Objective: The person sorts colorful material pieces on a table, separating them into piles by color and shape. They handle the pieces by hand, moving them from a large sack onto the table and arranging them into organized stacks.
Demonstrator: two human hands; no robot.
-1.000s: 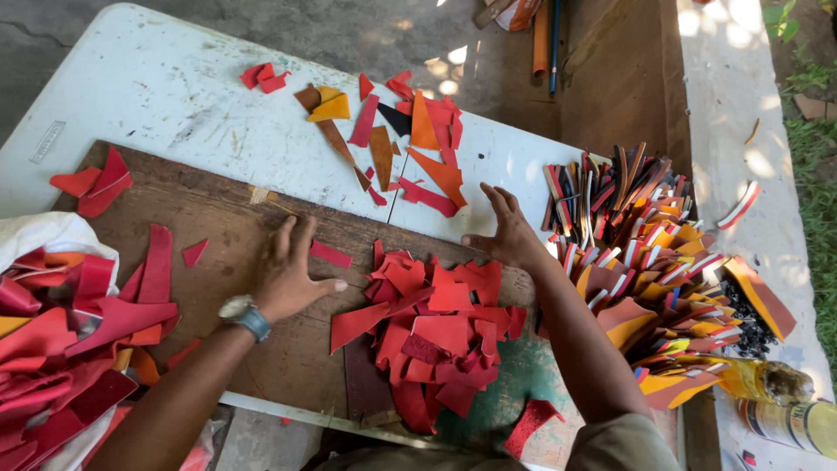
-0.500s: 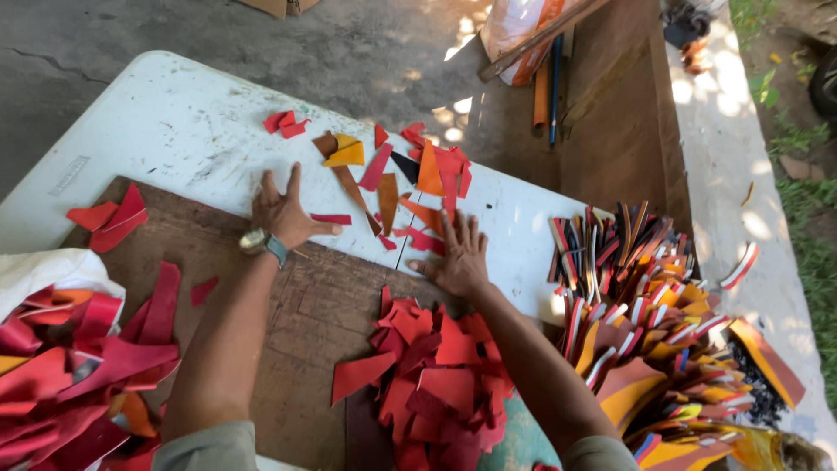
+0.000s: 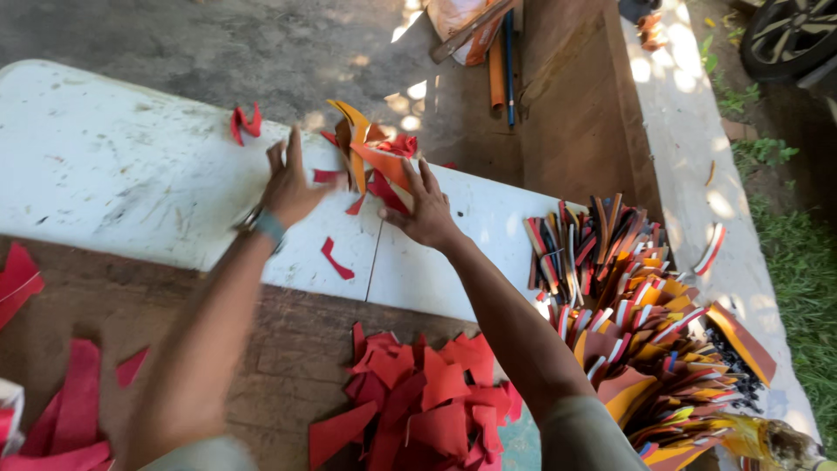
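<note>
**Both hands at the far scrap cluster on the white table**

The left hand [image 3: 290, 186] is raised over the white table [image 3: 131, 174], fingers spread wide and palm facing the cluster of orange and red scraps [image 3: 370, 157]. It holds nothing; its fingertips are just beside the left edge of the cluster. A watch with a light band sits on the left wrist.

The right hand [image 3: 427, 209] lies against the near right side of the same cluster. Its fingers are extended and partly spread, touching an orange piece at the top of the cluster. Whether the thumb closes under a piece cannot be determined from this view.

The cluster sits at the far edge of the table, near the seam between two table panels. One loose red strip [image 3: 336, 259] lies flat on the table near the hands, just left of the seam. A small red scrap pair [image 3: 245, 122] lies farther left, apart from the cluster.

Near the person, a pile of red pieces [image 3: 427, 397] rests on a brown board [image 3: 261, 331]. To the right stands a dense bundle of multicoloured strips [image 3: 628, 323].
</note>
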